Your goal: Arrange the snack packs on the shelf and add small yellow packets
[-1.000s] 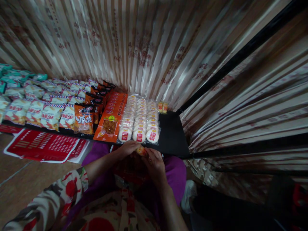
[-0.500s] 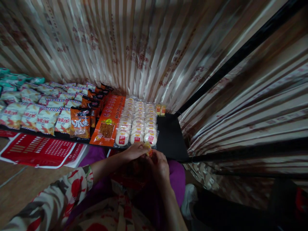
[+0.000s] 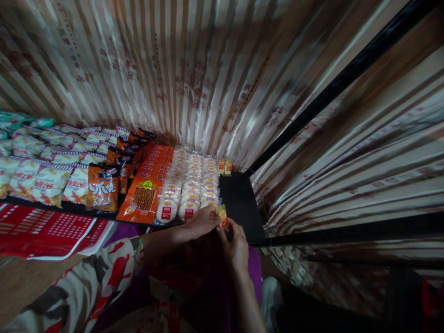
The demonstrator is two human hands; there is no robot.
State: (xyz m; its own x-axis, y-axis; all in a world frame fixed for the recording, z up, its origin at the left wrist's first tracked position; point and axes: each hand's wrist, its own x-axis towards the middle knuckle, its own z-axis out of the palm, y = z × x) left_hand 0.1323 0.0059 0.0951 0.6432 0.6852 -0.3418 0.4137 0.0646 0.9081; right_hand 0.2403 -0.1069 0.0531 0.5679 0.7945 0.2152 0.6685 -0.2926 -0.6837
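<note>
One small yellow packet (image 3: 221, 216) held between left hand (image 3: 204, 222) and right hand (image 3: 237, 246), over the front edge of the black shelf (image 3: 239, 199), just right of the round white crackers (image 3: 188, 210). Tilted a little, with its long axis running roughly away from the body and its near end toward the right hand. Straight ahead of both hands, at the back of the shelf and beside the far end of the cracker rows, two similar packets (image 3: 228, 167), upright side by side. On the packet's left side, the fingertips of a nearly closed left hand; no clear view of its thumb. At the near end, a pinch by the right thumb and forefinger, with the palm half curled behind.
</note>
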